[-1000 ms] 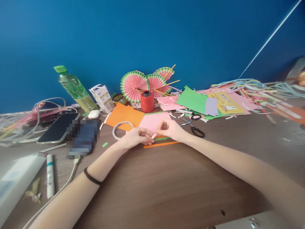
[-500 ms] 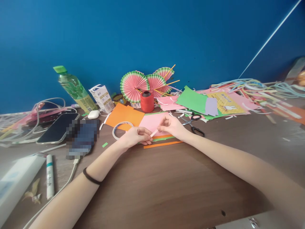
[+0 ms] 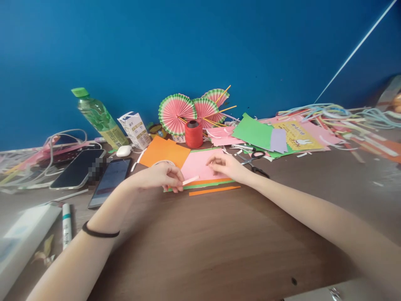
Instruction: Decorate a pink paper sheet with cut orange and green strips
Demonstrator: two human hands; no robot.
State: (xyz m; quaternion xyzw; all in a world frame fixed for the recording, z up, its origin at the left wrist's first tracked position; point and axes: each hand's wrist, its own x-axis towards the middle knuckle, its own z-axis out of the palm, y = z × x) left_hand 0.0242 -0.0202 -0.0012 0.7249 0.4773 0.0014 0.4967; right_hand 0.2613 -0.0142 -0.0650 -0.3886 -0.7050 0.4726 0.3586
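My left hand (image 3: 166, 175) is closed on a short pale pink strip (image 3: 191, 180), which sticks out to the right from its fingertips. The fingers of my right hand (image 3: 226, 165) are curled in a pinch above the pink paper (image 3: 199, 162); whether anything small is between them is hidden. Orange and green sheets show along the front edge of the pink paper. In front lies a narrow orange strip (image 3: 214, 191). Behind my left hand, a roll of tape (image 3: 163, 162) is mostly covered. Black-handled scissors (image 3: 258, 155) lie beside my right wrist.
An orange sheet (image 3: 164, 151), a red thread spool (image 3: 193, 134) and pleated paper fans (image 3: 177, 113) stand or lie behind. Leftward are a green bottle (image 3: 102, 119), a carton (image 3: 135, 130), phones (image 3: 111, 182) and a marker (image 3: 67, 225). Coloured papers (image 3: 255, 130) lie right.
My left hand has moved left with the pale pink strip, away from my right hand. My right hand, earlier at the strip's other end, is now apart from it and nearly in place.
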